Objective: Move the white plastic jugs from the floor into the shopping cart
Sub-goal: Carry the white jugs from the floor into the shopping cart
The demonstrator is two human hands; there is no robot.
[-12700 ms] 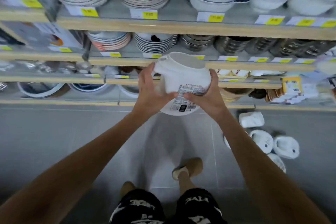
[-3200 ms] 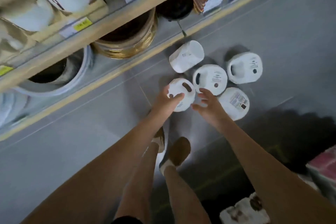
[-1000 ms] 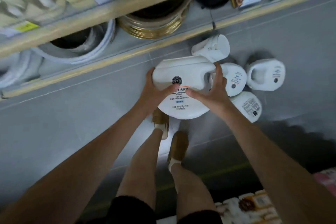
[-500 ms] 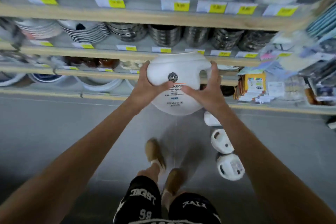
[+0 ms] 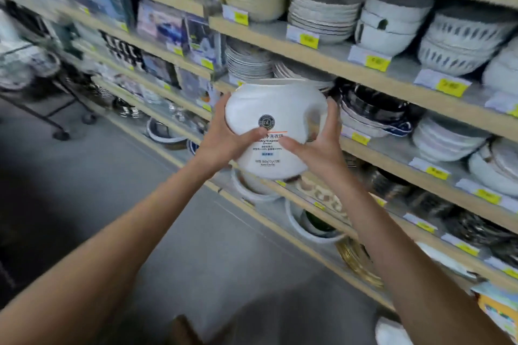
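Item held: one white plastic jug (image 5: 276,109), squat and rounded, with a built-in handle opening on its right side. Its label faces you, with a round dark emblem above lines of print. It is off the floor, at about the height of the middle shelf and in front of it. Your left hand (image 5: 224,143) grasps the jug's left flank, thumb (image 5: 256,131) laid across the label and the other fingers curled behind the body. Your right hand (image 5: 322,148) grasps the right flank, thumb on the lower label and fingers (image 5: 333,117) reaching up beside the handle. Both bare forearms stretch forward from the bottom corners. Backdrop: wooden shelves (image 5: 350,67) running diagonally across the view and edged with yellow price tags (image 5: 377,61). They carry stacked bowls (image 5: 395,22), stacked plates (image 5: 248,64) and boxed goods (image 5: 165,22) further left. Far left, well apart from the jug: a wire shopping cart (image 5: 30,64) on a black wheeled frame, too blurred to tell what it holds. Bottom right: a second white jug (image 5: 391,332) on the grey floor (image 5: 196,232) by the lowest shelf, partly cut off by the frame edge. Bottom centre: the toe of a brown shoe (image 5: 182,329).
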